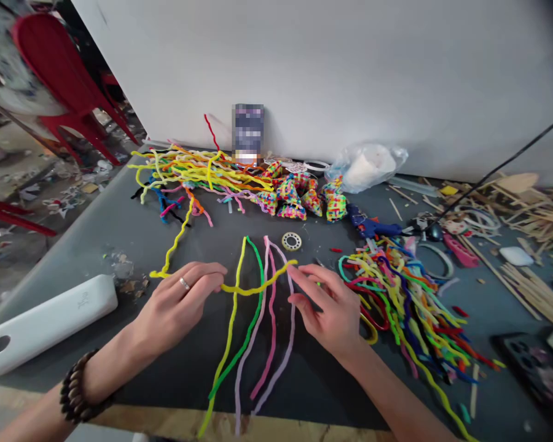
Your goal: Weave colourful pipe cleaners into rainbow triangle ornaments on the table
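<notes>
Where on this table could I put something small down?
Bare dark table shows in two patches: between the left forearm and the lime strand, and between the rightmost lavender strand and the right forearm. Crowded: the back, under a yellow bundle, and the right, under a colourful pile.

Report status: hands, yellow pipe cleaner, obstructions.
Left hand pinching yellow pipe cleaner; right hand open at its tip. Strand bowed over green pipe cleaner. Nothing seen blocking the hands.

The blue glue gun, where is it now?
The blue glue gun lies right of centre in the head view, beside the multicoloured bundles, behind the right pipe cleaner pile.
</notes>
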A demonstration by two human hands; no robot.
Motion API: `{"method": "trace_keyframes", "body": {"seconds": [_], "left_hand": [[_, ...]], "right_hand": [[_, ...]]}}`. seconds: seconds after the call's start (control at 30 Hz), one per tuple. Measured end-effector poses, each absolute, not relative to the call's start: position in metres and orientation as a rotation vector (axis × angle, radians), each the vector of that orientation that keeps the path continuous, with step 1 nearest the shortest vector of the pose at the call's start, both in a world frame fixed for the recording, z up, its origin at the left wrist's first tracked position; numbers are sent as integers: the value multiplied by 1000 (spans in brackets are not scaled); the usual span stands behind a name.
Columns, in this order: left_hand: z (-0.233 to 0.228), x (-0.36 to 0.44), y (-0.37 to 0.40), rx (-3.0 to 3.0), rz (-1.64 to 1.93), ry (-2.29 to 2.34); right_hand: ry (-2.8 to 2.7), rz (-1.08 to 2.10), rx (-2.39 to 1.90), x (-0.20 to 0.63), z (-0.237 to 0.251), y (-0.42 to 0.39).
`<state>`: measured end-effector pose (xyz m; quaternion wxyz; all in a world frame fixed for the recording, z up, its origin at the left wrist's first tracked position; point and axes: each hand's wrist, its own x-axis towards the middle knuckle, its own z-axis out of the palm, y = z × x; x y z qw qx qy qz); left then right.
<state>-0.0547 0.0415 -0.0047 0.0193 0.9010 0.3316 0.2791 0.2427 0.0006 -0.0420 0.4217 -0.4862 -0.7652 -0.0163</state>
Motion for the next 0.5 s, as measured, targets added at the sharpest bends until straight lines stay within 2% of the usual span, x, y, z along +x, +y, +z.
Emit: {"method": "trace_keyframes", "body": {"seconds": [0.1,0.27,0.37,0.5], "left_hand": [[-12,-58,39,2714,992,967],[-15,-64,37,2687,936,680],[-16,-65,39,2676,913,679],[-21,-67,43,2637,881,911]], "right_hand": [[-1911,-57,-1232,242,-39,0],[-1923,-86,-1242,238,-39,-2],[-1956,-100,-1201,240,-41,-2],[-1951,187,-1127,244,-37,-3]]}}
